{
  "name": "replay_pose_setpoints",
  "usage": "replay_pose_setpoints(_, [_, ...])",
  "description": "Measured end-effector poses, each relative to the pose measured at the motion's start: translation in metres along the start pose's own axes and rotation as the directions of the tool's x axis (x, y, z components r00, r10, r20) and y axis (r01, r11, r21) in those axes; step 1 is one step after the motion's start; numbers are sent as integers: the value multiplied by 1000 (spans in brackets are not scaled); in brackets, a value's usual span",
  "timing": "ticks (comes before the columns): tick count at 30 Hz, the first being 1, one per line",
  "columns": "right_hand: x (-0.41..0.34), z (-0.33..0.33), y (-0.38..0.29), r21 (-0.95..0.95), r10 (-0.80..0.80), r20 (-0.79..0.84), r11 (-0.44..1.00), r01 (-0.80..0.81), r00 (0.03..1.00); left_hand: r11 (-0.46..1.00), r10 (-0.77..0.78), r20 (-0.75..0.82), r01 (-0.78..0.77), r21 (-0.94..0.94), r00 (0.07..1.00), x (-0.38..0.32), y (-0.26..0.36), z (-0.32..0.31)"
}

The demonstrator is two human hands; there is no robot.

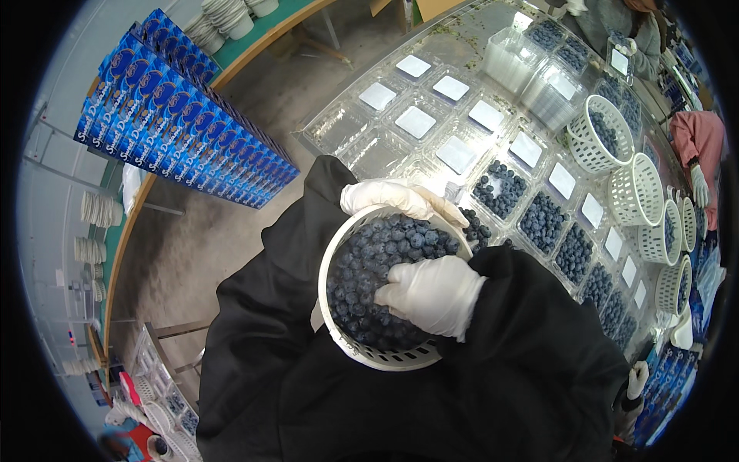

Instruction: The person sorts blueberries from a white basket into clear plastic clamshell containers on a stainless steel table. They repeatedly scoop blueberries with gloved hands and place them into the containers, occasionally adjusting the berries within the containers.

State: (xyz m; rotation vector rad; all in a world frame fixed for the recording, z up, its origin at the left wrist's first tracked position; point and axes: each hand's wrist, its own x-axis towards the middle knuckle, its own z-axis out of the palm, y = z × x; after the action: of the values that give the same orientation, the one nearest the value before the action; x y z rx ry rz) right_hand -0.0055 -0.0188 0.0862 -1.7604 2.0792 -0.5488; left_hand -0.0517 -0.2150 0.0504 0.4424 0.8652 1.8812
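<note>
A white perforated plastic basket (398, 359) full of blueberries (369, 254) is held close to my body, slightly tilted. My left hand (398, 199), in a white glove, lies along the basket's far rim, fingers bent over it. My right hand (433, 291), gloved too, rests on the berries inside with its fingertips among them; whether it holds any is hidden. Just past the basket, rows of clear plastic clamshell boxes cover the metal table. Some hold blueberries, such as this box (499, 190) beyond my left hand; others hold only a white pad (456, 155).
More perforated baskets (635, 190) line the table's right side. Stacks of clear boxes (548, 95) stand farther back. Blue printed cartons (190, 121) are piled at left, near a curved green bench (254, 36) with stacked baskets. Co-workers (698, 156) are at the right edge and lower left.
</note>
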Motion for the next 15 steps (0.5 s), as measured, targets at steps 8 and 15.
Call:
replay_pose_setpoints(8, [4,-1,10,244,-20,-204,967,71,979,1000,10,-81,-8,26,997,-1,4,11])
replay_pose_setpoints(15, [-25,-44,19,945,358,4,303,-120,934,992,67,-127,-53,111,990,-26,9,4])
